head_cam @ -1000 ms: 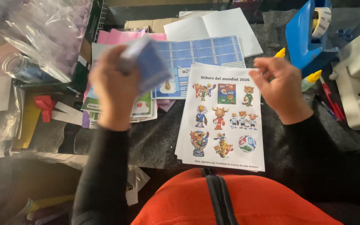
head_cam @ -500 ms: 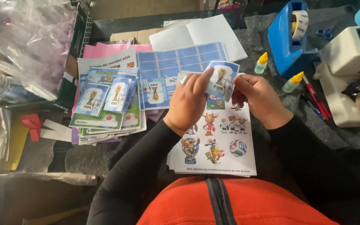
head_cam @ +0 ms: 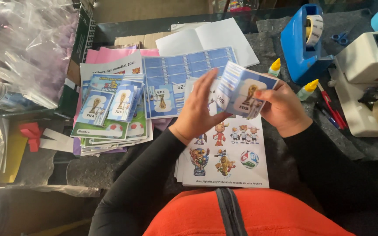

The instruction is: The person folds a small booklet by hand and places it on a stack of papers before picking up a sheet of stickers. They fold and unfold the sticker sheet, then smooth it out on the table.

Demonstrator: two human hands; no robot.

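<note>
Holding a small blue-and-white printed paper box with a gold trophy picture [head_cam: 241, 94] up over the desk, we've got both hands on it. Our left hand [head_cam: 200, 109] lies flat against its left side, fingers straight and spread a bit, while our right hand [head_cam: 283, 109] is clamped on the right edge, thumb across the front. The box sits tilted, above a white sticker sheet of cartoon mascots [head_cam: 228, 155] that lies right in front of our orange top.

Left of that there's a messy stack of printed blue-and-green sheets with the same trophy design [head_cam: 110, 113], and behind it a blue sheet of little labels [head_cam: 180, 72]. Off to the right: two small glue bottles with yellow caps [head_cam: 307, 89], a blue tape dispenser [head_cam: 305, 41] and a white machine [head_cam: 368, 74]. Crinkly clear plastic bags [head_cam: 22, 43] pile up far left.
</note>
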